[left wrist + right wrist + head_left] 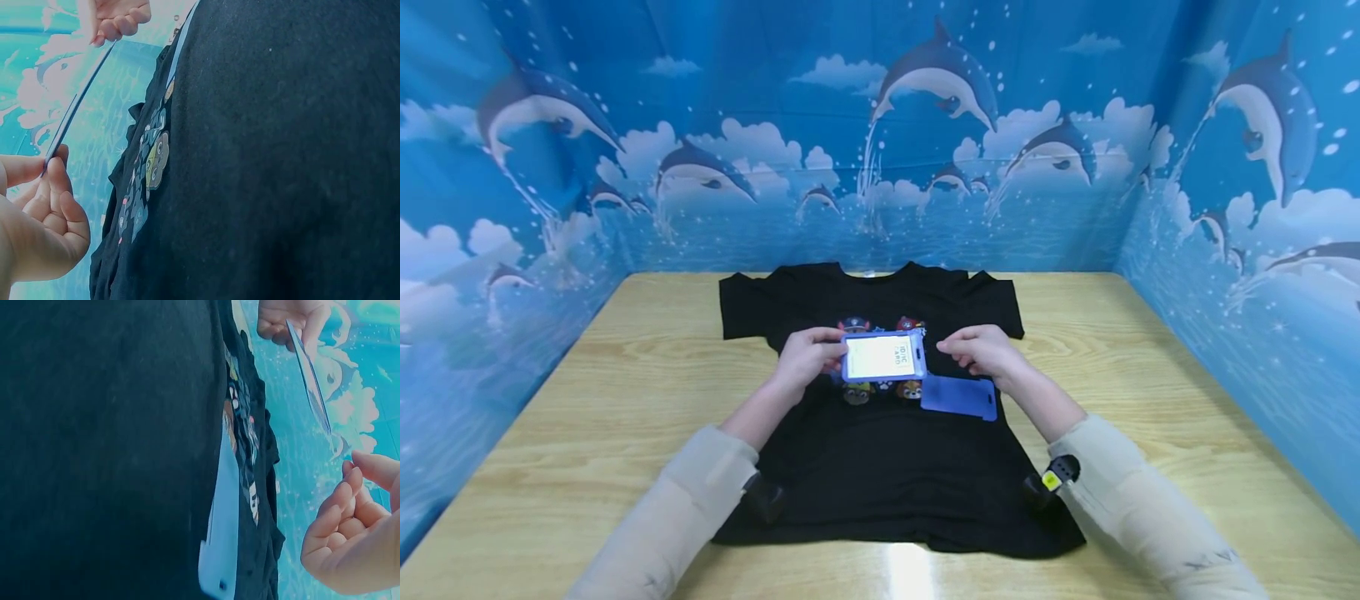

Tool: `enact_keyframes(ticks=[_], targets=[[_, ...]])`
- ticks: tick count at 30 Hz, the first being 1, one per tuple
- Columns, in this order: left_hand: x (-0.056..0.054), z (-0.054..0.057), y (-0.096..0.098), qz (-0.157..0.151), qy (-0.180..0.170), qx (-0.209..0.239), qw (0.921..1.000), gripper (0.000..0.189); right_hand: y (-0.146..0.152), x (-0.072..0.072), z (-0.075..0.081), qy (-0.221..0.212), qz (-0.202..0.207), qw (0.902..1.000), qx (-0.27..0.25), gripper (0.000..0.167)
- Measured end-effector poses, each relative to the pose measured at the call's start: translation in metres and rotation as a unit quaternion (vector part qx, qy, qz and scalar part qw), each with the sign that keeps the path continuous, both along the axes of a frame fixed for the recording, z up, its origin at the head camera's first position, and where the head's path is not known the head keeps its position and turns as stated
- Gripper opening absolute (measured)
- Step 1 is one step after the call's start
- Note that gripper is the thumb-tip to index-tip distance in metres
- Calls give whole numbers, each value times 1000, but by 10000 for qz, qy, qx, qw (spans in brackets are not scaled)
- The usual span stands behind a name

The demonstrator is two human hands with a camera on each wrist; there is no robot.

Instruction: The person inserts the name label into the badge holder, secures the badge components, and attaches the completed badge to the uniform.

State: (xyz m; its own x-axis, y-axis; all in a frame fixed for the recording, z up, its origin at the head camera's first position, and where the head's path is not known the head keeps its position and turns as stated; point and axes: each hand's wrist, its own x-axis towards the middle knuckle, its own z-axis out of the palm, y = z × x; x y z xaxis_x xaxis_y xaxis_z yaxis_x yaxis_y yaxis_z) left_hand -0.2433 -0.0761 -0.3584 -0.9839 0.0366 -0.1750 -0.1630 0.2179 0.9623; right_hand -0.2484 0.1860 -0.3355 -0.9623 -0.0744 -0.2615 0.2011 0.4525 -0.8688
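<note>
My left hand (808, 358) pinches the left end of a blue-framed ID card holder (883, 357) between thumb and fingers. A white insert with printed lettering shows in the holder, which is raised above a black T-shirt (865, 467). Edge-on, it appears as a thin strip (81, 103) in the left wrist view. Just off its slotted right end is my right hand (985, 350), fingers curled and thumb tip close to the index finger. Nothing is visible between those fingertips (350, 464). A flat blue holder piece (958, 397) with a slot lies on the shirt below the right hand.
The T-shirt is spread on a wooden table (625, 375), its neck toward the back and cartoon characters (857, 393) printed on its chest. A dolphin-patterned curtain (880, 225) closes off the back and both sides. A dark watch-like device (1063, 471) is on the right sleeve.
</note>
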Motion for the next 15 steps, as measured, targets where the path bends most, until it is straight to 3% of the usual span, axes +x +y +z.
enact_keyframes(ticks=[15], targets=[[0, 0, -6, -29, 51, -80, 10000, 33, 42, 1, -6, -121, 103, 9999, 60, 29]])
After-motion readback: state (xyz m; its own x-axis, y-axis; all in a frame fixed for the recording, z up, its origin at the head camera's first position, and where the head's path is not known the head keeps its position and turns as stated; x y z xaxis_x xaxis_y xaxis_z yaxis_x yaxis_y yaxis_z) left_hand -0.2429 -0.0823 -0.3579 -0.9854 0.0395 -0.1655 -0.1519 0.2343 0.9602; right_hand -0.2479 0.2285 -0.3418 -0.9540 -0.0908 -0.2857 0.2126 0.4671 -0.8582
